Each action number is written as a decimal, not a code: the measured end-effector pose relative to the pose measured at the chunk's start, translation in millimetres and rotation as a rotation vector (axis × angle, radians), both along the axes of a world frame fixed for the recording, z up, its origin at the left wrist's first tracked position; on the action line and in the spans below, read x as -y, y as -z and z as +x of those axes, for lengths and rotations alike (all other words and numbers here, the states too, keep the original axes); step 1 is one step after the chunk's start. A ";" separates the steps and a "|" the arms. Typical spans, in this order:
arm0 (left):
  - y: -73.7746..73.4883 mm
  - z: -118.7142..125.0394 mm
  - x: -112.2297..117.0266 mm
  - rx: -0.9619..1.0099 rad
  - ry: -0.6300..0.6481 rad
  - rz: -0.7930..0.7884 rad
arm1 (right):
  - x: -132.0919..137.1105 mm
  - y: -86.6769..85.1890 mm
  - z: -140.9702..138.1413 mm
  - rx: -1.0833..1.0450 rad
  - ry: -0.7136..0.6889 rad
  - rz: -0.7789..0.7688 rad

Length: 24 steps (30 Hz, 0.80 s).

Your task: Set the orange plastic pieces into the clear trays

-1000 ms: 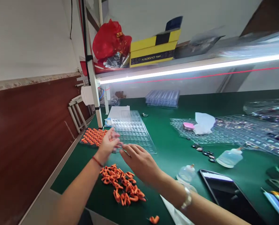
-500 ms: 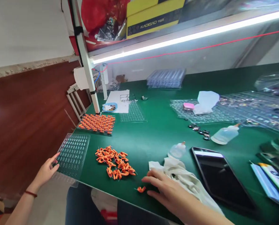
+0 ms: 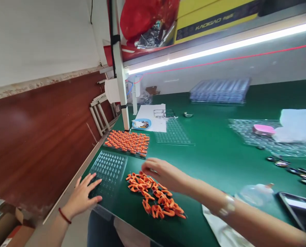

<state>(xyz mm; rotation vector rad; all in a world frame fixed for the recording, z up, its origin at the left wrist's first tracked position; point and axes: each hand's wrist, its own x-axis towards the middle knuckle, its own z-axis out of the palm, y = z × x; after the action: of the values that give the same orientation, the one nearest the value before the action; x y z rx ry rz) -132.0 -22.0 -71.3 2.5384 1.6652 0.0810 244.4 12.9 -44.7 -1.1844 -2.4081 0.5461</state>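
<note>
My left hand (image 3: 84, 195) lies with spread fingers on the near left edge of a clear plastic tray (image 3: 109, 168), whose rows of small slots look unfilled. Over the far side of a loose pile of small curved orange pieces (image 3: 158, 202) is my right hand (image 3: 162, 173), fingers bent and drawn together. Whatever is in those fingers is hidden. Thin wire-like ends stick out of some orange pieces. Just behind the clear tray sits another tray filled with rows of orange pieces (image 3: 127, 142).
A shelf post (image 3: 122, 85) rises at the back left, near a blue dish (image 3: 142, 124) on white paper. Stacked clear trays (image 3: 220, 91) stand at the back. On the right are a cloth (image 3: 220, 228), a squeeze bottle (image 3: 256, 195), a phone (image 3: 297, 212) and a pink case (image 3: 263, 130).
My right hand has moved left from the cloth to the orange pile. The single orange piece beside it no longer shows there. My left hand has spread over the tray, and the view has turned left.
</note>
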 end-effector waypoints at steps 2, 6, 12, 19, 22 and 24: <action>-1.8 -0.6 1.7 -0.010 0.032 -0.011 | -43.3 2.4 -27.1 0.053 -0.017 0.014; -2.7 -1.2 2.4 -0.026 0.062 -0.024 | -92.4 21.8 -61.2 0.170 -0.027 0.029; -0.7 0.9 2.1 -0.053 0.080 -0.064 | -106.8 35.6 -65.3 0.297 -0.015 0.012; -2.1 -4.3 -1.8 -0.043 0.101 -0.052 | -89.6 10.8 -53.6 0.208 0.031 0.043; -9.7 -1.6 -5.9 -0.007 0.108 0.002 | -54.0 -5.4 -15.5 0.088 0.092 0.101; -16.9 15.5 -7.7 0.082 0.119 0.090 | -17.2 -8.7 21.9 0.027 0.137 0.122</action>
<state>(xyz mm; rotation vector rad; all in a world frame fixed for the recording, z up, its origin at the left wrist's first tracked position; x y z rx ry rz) -116.5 -14.3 -54.4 2.6545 1.5103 0.2522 266.3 30.1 -36.0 -1.2991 -2.3242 0.3373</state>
